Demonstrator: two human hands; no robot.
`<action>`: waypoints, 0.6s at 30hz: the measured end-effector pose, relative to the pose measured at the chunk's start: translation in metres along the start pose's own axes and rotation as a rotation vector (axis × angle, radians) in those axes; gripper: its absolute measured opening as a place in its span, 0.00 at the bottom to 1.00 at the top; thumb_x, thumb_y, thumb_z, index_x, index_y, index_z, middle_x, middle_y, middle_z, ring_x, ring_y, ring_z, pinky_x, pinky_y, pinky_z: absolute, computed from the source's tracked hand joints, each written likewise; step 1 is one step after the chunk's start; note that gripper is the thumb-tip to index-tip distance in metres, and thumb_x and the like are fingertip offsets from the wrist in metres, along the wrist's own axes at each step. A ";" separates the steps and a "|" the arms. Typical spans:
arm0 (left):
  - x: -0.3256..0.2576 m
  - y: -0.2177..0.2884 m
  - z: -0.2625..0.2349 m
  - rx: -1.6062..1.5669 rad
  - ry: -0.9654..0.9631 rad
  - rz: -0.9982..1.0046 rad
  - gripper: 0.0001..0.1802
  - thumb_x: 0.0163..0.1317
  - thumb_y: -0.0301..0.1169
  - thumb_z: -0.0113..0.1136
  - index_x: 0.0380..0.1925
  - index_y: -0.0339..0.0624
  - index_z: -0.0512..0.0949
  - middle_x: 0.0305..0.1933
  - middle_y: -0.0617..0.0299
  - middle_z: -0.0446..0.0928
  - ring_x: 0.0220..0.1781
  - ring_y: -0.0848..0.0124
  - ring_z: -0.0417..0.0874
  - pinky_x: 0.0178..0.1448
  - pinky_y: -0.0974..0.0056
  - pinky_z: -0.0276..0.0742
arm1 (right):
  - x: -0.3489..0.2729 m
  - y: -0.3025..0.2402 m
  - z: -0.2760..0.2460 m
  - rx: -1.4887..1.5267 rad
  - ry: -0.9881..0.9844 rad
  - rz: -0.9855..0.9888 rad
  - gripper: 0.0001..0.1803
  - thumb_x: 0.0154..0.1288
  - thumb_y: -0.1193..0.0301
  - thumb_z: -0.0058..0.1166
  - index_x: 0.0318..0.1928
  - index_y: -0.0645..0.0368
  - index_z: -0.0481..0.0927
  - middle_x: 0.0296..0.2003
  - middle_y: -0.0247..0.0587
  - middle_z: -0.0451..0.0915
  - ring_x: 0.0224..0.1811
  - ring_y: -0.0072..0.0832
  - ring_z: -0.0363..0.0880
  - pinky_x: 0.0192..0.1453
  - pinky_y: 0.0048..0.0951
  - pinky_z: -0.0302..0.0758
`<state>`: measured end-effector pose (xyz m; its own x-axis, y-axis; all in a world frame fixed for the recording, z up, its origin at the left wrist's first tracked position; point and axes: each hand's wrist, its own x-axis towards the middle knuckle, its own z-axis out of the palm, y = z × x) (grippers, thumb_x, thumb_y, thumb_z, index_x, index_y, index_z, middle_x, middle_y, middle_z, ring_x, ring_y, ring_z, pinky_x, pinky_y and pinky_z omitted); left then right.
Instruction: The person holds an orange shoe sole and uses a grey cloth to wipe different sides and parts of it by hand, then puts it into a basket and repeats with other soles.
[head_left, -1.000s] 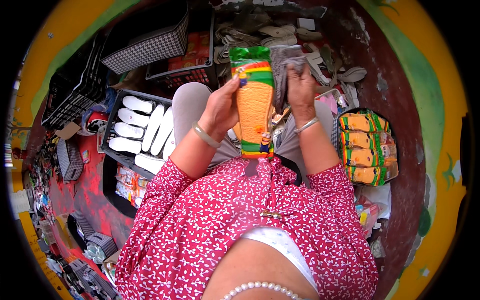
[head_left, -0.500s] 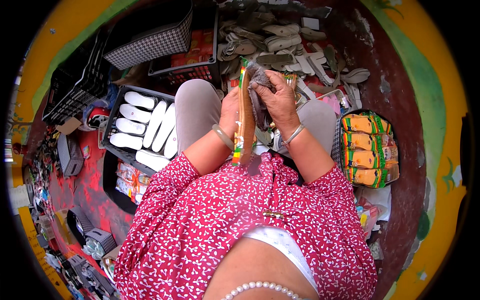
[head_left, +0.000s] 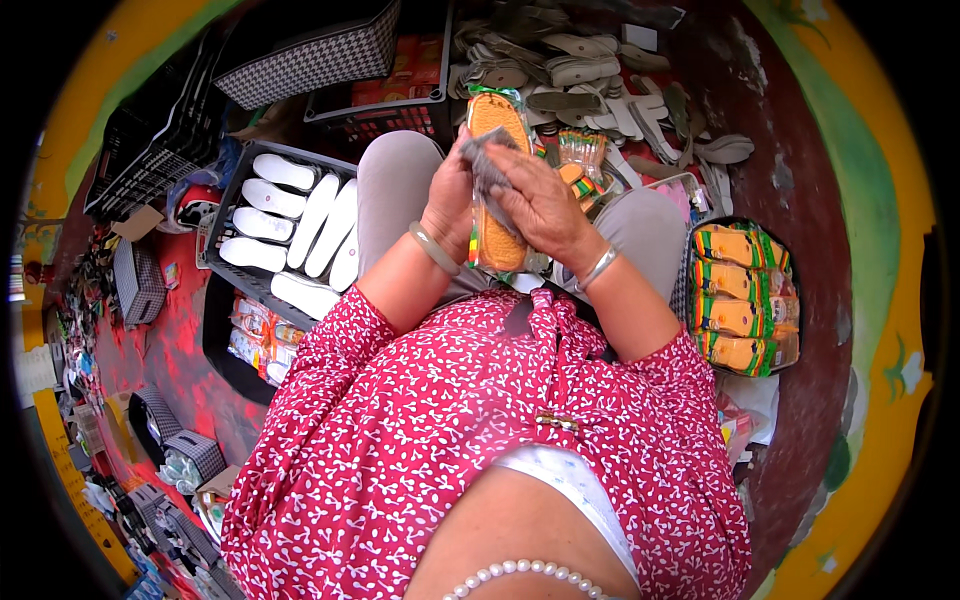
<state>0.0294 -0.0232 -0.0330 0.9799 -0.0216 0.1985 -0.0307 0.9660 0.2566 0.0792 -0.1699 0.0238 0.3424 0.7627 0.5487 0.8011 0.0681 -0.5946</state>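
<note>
A clear packet of orange insoles (head_left: 497,112) with a green and striped edge stands upright over my lap, its textured face toward me. My left hand (head_left: 449,205) grips it by the left edge, with most fingers hidden behind it. Pressed flat on the packet's face is a grey cloth (head_left: 486,163), bunched under my right hand (head_left: 545,198). The right hand's fingers close over the cloth, so the packet's middle is covered.
A dark crate of white insoles (head_left: 268,225) stands by my left knee. At my right, a basket holds several packed orange insoles (head_left: 735,315). Loose grey insoles (head_left: 575,70) lie heaped ahead. A houndstooth bin (head_left: 310,65) and a crate with red packs (head_left: 410,70) stand ahead left.
The packet has turned from edge-on to face me and moved slightly farther out. My right hand has brought the cloth from beside the packet onto its face.
</note>
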 end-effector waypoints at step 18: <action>-0.009 -0.028 0.052 0.038 0.015 -0.023 0.22 0.70 0.42 0.35 0.57 0.40 0.64 0.57 0.56 0.69 0.58 0.64 0.71 0.64 0.59 0.63 | -0.001 -0.010 -0.029 -0.490 0.228 -0.095 0.22 0.52 0.73 0.55 0.51 0.55 0.75 0.53 0.37 0.75 0.56 0.30 0.73 0.54 0.31 0.61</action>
<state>0.0110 -0.0638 0.0075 0.9833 -0.0397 0.1775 -0.0150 0.9549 0.2967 0.0848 -0.1896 0.0467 0.3111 0.6056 0.7324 0.9500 -0.2186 -0.2228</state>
